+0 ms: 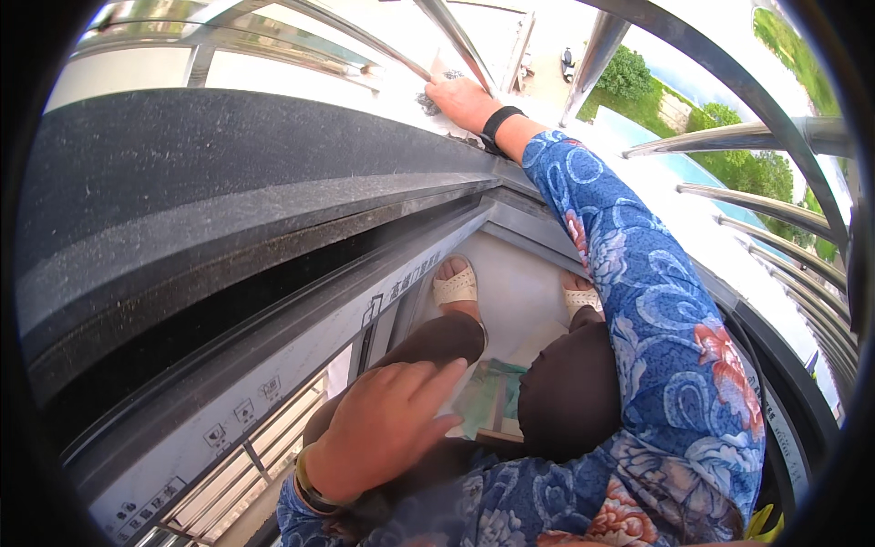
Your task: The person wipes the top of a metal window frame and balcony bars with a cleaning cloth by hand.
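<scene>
My right hand [461,101] reaches out past the frame corner onto a bright ledge [448,128], with a dark band at the wrist. It is closed on a grey scouring pad [429,104], which looks like tangled metal wool and shows at the fingers' edge, among the metal bars. My left hand [383,427] is near my left knee, palm down, fingers spread, nothing in it; a band circles that wrist. Beside the hands runs a dark window frame [273,143] with dusty specks, and below it a frame rail with printed protective film [328,308].
Shiny metal railing bars [596,61] stand beyond the frame and curve along the right. My sandalled feet [454,284] stand on a pale surface inside the frame. A green sheet or pane [489,396] lies between my knees. Trees [622,72] and a parked scooter [567,65] show far below.
</scene>
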Tool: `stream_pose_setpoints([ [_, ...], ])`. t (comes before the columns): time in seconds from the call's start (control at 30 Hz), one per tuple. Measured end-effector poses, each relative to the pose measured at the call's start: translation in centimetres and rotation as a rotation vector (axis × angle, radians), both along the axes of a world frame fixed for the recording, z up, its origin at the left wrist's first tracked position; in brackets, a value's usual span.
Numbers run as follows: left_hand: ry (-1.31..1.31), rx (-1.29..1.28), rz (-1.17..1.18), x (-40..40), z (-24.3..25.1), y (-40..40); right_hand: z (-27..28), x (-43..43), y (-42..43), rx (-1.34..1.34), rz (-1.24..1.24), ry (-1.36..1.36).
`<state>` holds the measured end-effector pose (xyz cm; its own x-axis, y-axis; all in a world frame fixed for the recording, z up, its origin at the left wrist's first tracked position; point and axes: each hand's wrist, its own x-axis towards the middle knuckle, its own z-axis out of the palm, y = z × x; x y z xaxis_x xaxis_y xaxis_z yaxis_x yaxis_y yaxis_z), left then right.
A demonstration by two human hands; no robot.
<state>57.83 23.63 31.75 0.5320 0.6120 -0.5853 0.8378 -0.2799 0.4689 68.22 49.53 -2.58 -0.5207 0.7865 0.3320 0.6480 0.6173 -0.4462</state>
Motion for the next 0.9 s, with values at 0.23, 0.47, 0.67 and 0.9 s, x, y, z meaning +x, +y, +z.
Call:
stream_pose_setpoints([
  [0.23,0.003,-0.007,0.013,-1.0,0.1,0.1,0.8,0.1,-2.0,-0.105,-0.076,-0.199],
  [0.47,0.006,-0.034,0.001,1.6,1.3,-1.9,1.7,1.6,-1.2,0.078,-0.091,-0.051],
  [0.67,-0.012,0.005,0.003,1.6,1.7,-2.6,1.6,1.1,-1.7,0.047,-0.159,-0.149],
  [0.9,-0.065,0.031,0.024,-1.7,0.4,-0.3,1.5,1.8,-2.8,-0.149,-0.048,-0.141],
])
